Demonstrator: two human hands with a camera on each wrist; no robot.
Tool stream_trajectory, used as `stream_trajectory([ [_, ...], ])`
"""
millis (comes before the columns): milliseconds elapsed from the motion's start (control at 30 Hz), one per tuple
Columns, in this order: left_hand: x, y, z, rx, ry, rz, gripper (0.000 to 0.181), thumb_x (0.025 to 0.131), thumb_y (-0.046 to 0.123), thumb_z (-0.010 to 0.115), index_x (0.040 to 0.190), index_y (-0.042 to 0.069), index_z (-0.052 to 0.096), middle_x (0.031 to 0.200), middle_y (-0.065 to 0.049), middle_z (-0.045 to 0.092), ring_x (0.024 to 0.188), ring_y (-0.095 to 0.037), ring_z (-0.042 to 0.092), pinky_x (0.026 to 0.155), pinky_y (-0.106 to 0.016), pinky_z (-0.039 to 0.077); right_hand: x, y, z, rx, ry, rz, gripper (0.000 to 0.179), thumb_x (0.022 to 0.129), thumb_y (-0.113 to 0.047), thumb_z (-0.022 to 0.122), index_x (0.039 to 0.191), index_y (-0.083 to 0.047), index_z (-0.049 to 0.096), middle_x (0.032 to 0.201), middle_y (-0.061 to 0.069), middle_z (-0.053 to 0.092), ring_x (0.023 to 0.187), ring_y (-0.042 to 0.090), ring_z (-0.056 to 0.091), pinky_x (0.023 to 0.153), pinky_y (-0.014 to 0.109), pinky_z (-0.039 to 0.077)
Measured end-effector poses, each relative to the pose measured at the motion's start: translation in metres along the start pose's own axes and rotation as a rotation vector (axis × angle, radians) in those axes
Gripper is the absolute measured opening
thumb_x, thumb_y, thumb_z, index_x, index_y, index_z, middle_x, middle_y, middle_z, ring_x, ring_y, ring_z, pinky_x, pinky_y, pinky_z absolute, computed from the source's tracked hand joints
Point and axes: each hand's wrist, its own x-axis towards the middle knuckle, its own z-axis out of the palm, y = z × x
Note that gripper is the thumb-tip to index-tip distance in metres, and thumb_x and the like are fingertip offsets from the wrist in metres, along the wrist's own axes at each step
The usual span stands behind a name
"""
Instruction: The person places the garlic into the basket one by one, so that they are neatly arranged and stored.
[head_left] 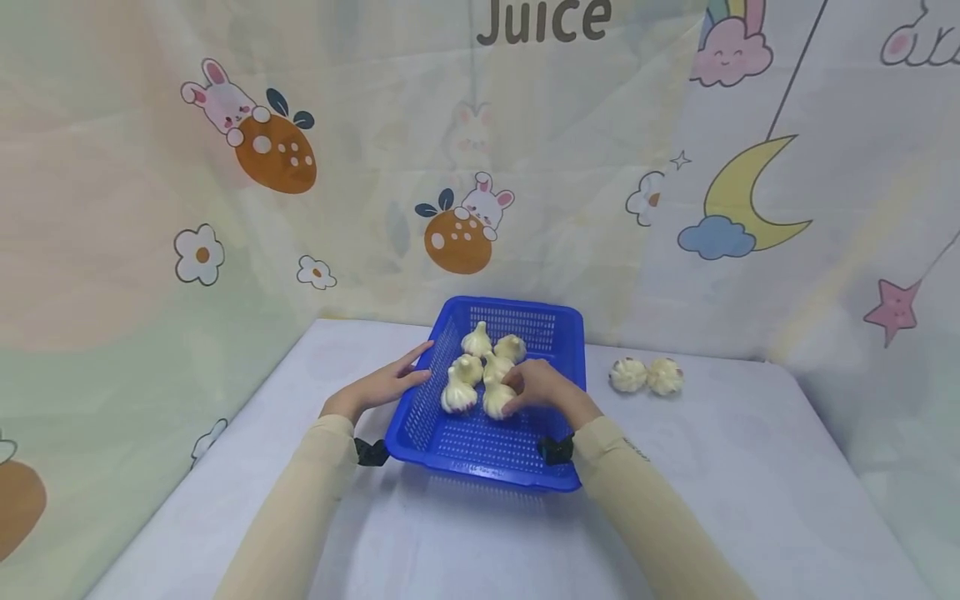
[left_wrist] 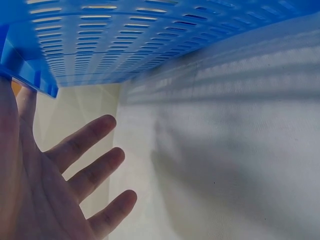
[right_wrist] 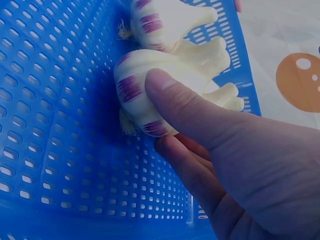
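A blue plastic basket (head_left: 487, 475) with slotted walls stands on the white table and contains several garlic bulbs (head_left: 459, 395). Inside it, my right hand (head_left: 542, 385) pinches a garlic bulb (right_wrist: 142, 95) between thumb and fingers, its purple-streaked side facing the right wrist view. Another bulb (right_wrist: 160, 22) lies right beside the pinched one. At the basket's left rim my left hand (head_left: 384, 385) touches the edge, fingers spread and fairly straight. The left wrist view shows three of those fingers (left_wrist: 95, 172) stretched out beneath the slotted wall (left_wrist: 120, 45).
Two more garlic bulbs (head_left: 628, 376) sit side by side on the table (head_left: 720, 467), to the right of the basket. A printed cloth (head_left: 555, 233) with cartoon rabbits and a moon hangs behind the table and along its sides.
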Motion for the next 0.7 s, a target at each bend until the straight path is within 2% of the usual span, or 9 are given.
stream_trajectory([
  [300, 0.0027, -0.0031, 0.0006, -0.001, 0.008, -0.004, 0.061, 0.094, 0.057, 0.044, 0.145, 0.056, 0.01, 0.151, -0.016, 0.033, 0.14, -0.041, 0.03, 0.107, -0.07, 0.02, 0.0025, 0.0003, 0.0023, 0.016, 0.006, -0.013, 0.03, 0.071, -0.028, 0.083, 0.093, -0.012, 0.071, 0.084, -0.002, 0.071, 0.074, 0.009, 0.059, 0.075, 0.03, 0.052],
  [433, 0.0009, -0.002, 0.0003, -0.002, 0.005, -0.008, 0.062, 0.093, 0.057, 0.044, 0.145, 0.056, 0.01, 0.151, -0.016, 0.034, 0.139, -0.041, 0.031, 0.107, -0.069, 0.021, 0.0028, 0.0006, 0.0032, 0.018, 0.001, -0.003, 0.034, 0.072, -0.029, 0.082, 0.099, -0.012, 0.071, 0.089, -0.002, 0.071, 0.078, 0.009, 0.062, 0.079, 0.031, 0.053],
  [700, 0.0007, -0.0014, -0.0006, -0.009, 0.001, 0.026, 0.062, 0.094, 0.056, 0.045, 0.146, 0.054, 0.011, 0.148, -0.017, 0.037, 0.138, -0.04, 0.034, 0.108, -0.067, 0.023, 0.0008, 0.0012, 0.0041, 0.013, 0.013, -0.026, 0.045, 0.072, -0.03, 0.082, 0.108, -0.008, 0.068, 0.1, 0.005, 0.072, 0.091, 0.019, 0.067, 0.084, 0.033, 0.053],
])
